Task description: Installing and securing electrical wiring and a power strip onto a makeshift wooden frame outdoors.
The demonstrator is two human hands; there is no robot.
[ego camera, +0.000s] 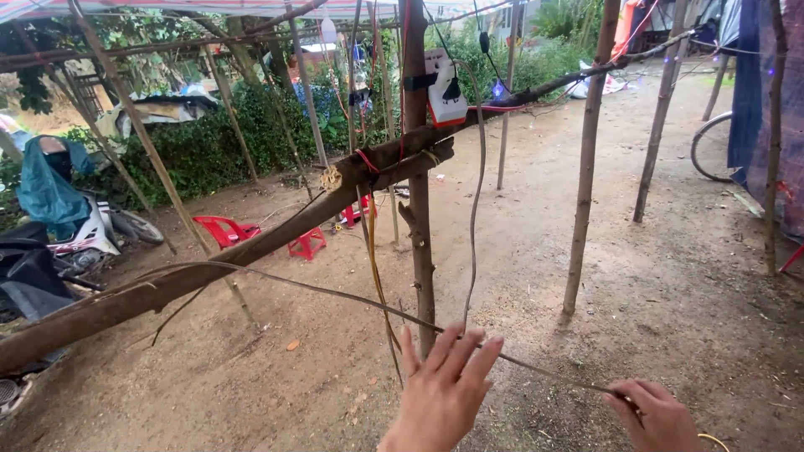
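Observation:
A long thin strip of bamboo or vine (335,293) runs from a thick slanted wooden pole (251,247) down to the lower right. My right hand (657,414) pinches the strip's near end. Just under the strip, my left hand (444,389) is raised with fingers spread, holding nothing. An upright wooden post (416,209) stands right behind the left hand, crossed by the slanted pole and tied there with red cord (366,159).
A white power socket box (444,92) hangs on the post with cables trailing down. More thin poles (586,167) stand to the right. Red plastic chairs (224,230), a covered motorbike (67,234), a bicycle wheel (710,146) and a hedge surround the dirt ground.

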